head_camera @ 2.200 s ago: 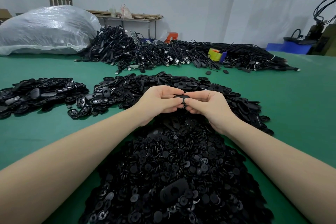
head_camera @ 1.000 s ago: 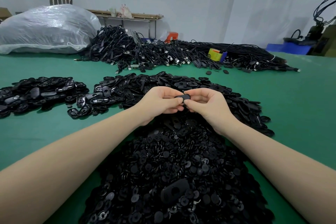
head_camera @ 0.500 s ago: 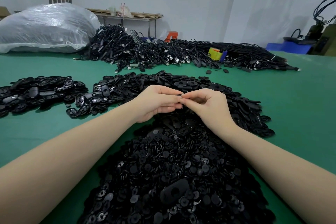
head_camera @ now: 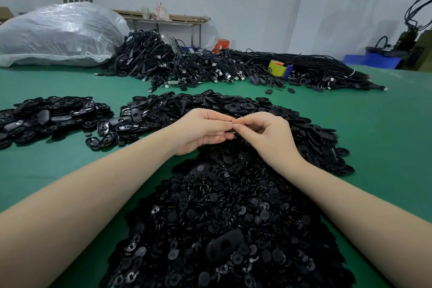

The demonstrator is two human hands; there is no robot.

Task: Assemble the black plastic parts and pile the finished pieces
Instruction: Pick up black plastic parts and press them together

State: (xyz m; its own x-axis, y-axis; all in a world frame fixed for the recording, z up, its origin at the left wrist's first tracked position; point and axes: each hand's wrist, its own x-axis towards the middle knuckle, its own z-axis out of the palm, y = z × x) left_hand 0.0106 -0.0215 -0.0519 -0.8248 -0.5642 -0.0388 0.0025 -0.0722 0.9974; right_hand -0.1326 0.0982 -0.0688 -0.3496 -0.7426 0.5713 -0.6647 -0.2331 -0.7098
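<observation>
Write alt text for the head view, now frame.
Both hands, left hand and right hand, meet fingertip to fingertip, pinching a small black part above a heap of black discs on a green table. Cables and a plastic bag lie behind.

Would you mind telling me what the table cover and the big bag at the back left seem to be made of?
Table cover: probably matte green felt or rubber mat; flat, no glare. Big bag: thin translucent plastic film; crinkled, with shiny highlights.
</observation>
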